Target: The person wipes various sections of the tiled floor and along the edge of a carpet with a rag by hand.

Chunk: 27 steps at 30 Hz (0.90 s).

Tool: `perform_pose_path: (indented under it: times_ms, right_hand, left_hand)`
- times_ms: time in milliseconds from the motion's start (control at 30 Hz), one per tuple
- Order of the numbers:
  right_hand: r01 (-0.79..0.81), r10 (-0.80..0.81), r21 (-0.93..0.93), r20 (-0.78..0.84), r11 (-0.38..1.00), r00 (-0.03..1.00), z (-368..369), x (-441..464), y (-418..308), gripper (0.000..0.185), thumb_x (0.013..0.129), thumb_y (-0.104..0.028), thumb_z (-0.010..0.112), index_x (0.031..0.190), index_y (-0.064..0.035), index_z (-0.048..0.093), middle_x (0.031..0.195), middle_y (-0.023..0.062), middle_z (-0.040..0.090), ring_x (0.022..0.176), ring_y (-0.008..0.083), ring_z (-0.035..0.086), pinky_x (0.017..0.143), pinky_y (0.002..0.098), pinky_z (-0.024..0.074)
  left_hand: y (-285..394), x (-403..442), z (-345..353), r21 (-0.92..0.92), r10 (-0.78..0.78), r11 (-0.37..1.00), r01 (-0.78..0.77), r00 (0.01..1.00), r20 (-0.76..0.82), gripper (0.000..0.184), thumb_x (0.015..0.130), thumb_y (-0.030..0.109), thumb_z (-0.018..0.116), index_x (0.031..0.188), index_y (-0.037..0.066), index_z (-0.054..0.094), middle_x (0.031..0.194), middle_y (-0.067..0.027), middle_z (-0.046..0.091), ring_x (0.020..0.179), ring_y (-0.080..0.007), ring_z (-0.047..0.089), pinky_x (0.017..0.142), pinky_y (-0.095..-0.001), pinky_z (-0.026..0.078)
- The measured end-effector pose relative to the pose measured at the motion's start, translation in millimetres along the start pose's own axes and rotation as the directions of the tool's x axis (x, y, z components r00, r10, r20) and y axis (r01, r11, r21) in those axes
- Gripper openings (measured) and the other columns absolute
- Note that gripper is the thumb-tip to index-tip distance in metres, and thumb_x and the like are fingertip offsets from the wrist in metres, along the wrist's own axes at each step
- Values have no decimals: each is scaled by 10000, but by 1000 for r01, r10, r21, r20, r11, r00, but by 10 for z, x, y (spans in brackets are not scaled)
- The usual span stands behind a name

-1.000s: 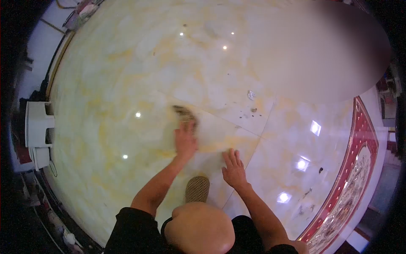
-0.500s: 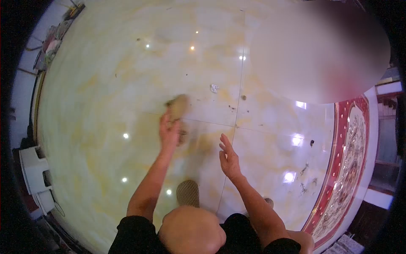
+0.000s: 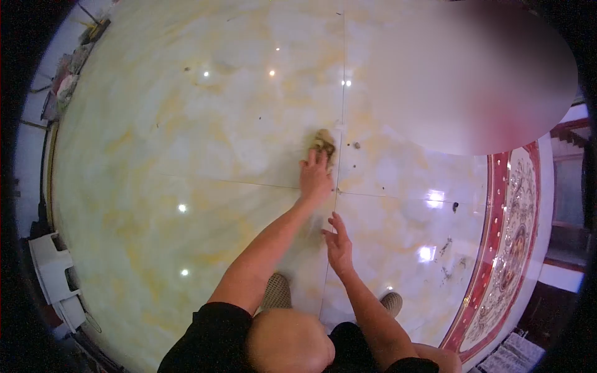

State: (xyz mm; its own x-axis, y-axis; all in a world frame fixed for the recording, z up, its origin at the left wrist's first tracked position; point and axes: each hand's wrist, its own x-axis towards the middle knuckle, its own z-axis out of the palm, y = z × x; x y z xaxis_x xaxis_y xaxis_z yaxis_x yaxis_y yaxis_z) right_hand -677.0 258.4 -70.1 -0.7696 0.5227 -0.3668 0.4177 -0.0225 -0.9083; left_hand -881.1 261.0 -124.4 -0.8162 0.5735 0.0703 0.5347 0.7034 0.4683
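My left hand (image 3: 316,180) presses a crumpled, dirty tan cloth (image 3: 323,144) against the glossy marbled floor (image 3: 217,137), its fingers on the cloth's near side. The cloth has dark stains. To the right and nearer me, my right hand (image 3: 337,244) hovers low over the floor with fingers apart and nothing in it. Small dark bits and a brownish lump (image 3: 356,145) lie just right of the cloth, across a tile seam.
A red-bordered patterned rug or floor panel (image 3: 494,248) curves along the right. White plastic stools (image 3: 53,264) stand at the left edge. My patterned shoes (image 3: 277,292) are below. Dark smudges (image 3: 446,248) mark the right floor. A blurred patch covers the upper right.
My left hand has swept the cloth rightward to the tile seam. The whitish scrap seen earlier no longer shows. My right hand has lowered slightly, and the view has shifted.
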Motion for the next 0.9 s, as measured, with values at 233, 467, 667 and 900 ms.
perform_pose_path:
  times_ms: [233, 467, 667, 900]
  right_hand:
    - [-16, 85, 736, -57, 676, 995, -248, 367, -578, 575, 923, -196, 536, 1453, -115, 327, 1391, 140, 434, 1281, 251, 442, 1029, 376, 414]
    - [298, -222, -420, 221, 857, 950, 566, 117, -700, 680, 780, -26, 595, 1421, -159, 412, 1303, 113, 549, 1273, 304, 455, 1027, 392, 410]
    - [674, -306, -648, 600, 355, 739, 1146, -204, -589, 748, 790, -221, 665, 1461, -262, 340, 1489, 114, 344, 1372, 350, 325, 1048, 589, 317]
    - [792, -350, -548, 710, 270, 611, 1162, 197, -52, 722, 774, -251, 676, 1433, -260, 381, 1498, 75, 329, 1388, 327, 302, 1057, 582, 296]
  left_hand:
    - [491, -631, -816, -869, -145, -24, 495, 858, 492, 485, 884, 228, 591, 1299, -1, 485, 1210, -120, 572, 1139, -202, 526, 988, -306, 403]
    - [-562, -1775, -1051, -892, -597, -74, 447, 696, 398, 403, 930, 291, 496, 1243, 39, 505, 1153, -57, 542, 1080, -182, 509, 941, -348, 419]
    - [-1155, -2263, -1182, -911, -856, 142, 386, 510, 83, 332, 942, 249, 469, 1199, 45, 519, 1108, -63, 542, 1047, -179, 499, 929, -351, 406]
    - [-1097, -2219, -848, -886, -812, 311, 344, 581, -59, 337, 922, 165, 507, 1222, 11, 500, 1152, -94, 517, 1088, -197, 486, 985, -338, 371]
